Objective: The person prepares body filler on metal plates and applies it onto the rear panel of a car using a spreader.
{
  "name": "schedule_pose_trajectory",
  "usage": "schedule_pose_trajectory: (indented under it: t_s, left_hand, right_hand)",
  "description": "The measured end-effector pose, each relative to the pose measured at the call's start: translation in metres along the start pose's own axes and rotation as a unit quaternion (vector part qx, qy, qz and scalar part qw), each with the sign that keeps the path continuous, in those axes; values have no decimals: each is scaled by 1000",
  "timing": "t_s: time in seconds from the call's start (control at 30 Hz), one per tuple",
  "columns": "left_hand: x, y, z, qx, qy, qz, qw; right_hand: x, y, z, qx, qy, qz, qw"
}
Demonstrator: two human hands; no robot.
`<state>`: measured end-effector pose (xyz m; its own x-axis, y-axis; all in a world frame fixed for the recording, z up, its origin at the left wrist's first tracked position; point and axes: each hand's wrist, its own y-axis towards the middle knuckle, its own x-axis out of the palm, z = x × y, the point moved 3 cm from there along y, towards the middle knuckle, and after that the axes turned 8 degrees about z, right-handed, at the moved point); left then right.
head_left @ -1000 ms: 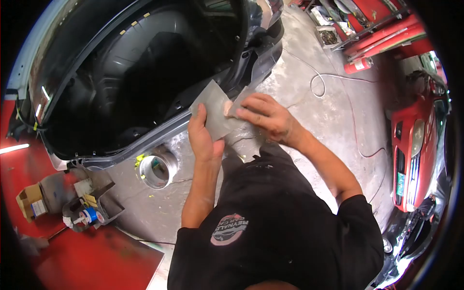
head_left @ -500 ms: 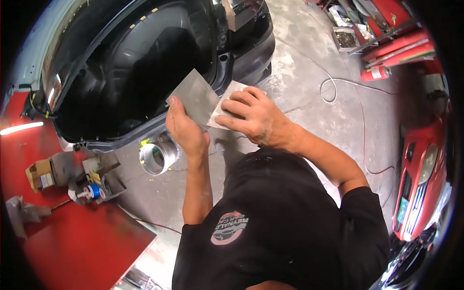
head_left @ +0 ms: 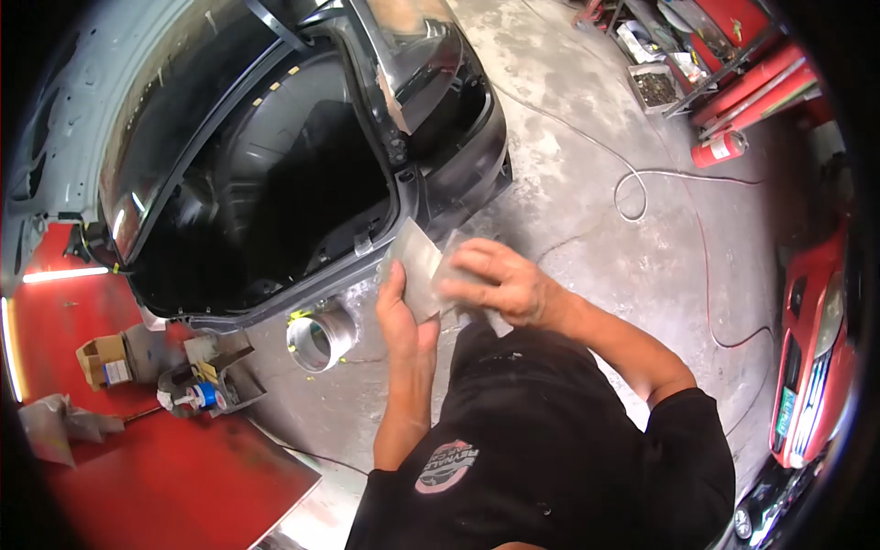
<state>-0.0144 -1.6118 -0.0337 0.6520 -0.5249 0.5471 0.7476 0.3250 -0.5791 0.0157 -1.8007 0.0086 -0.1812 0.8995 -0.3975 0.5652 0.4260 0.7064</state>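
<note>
My left hand [head_left: 404, 321] is closed on a thin, flat grey sheet [head_left: 415, 268] that resembles sandpaper, with the thumb along its left edge. Against the right side of that sheet, my right hand [head_left: 511, 286] grips a paler sheet [head_left: 449, 273], fingers laid over it. Motion smears the paler sheet and the right fingertips. Both sheets are held in the air at waist height, in front of the car's open doorway [head_left: 367, 246].
A metal can [head_left: 321, 341] with yellow bits stands on the floor below the doorway. At lower left are a red panel [head_left: 174, 486], a cardboard box [head_left: 105, 362] and supplies. A hose [head_left: 632, 174] loops across the floor near a fire extinguisher [head_left: 720, 148]; a red car [head_left: 811, 357] stands right.
The view has shifted, and both hands appear lower and further right. The grey sheet is turned more edge-on, and the right hand with its paler sheet is moving quickly.
</note>
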Motion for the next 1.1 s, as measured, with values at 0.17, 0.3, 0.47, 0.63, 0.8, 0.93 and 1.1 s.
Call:
schedule_pose_trajectory:
  t_s: [0.17, 0.3, 0.47, 0.63, 0.8, 0.93, 1.1]
  left_hand:
    - [18, -5, 46, 140, 67, -112, 982]
    - [7, 5, 59, 179, 225, -140, 948]
    - [4, -1, 64, 271, 209, -93, 935]
    - [-12, 6, 91, 292, 159, -86, 939]
    - [-28, 25, 101, 221, 173, -144, 949]
    - [-34, 18, 63, -65, 40, -110, 991]
    - [-20, 1, 92, 81, 87, -154, 981]
  right_hand:
    - [7, -46, 31, 110, -91, -99, 985]
    - [-4, 18, -13, 71, -210, 3, 975]
    - [59, 24, -47, 32, -258, -27, 965]
    - [73, -16, -39, 95, -227, -44, 968]
    - [58, 8, -67, 73, -97, 35, 992]
    - [67, 15, -75, 32, -152, 32, 987]
    - [54, -30, -41, 92, -232, -98, 963]
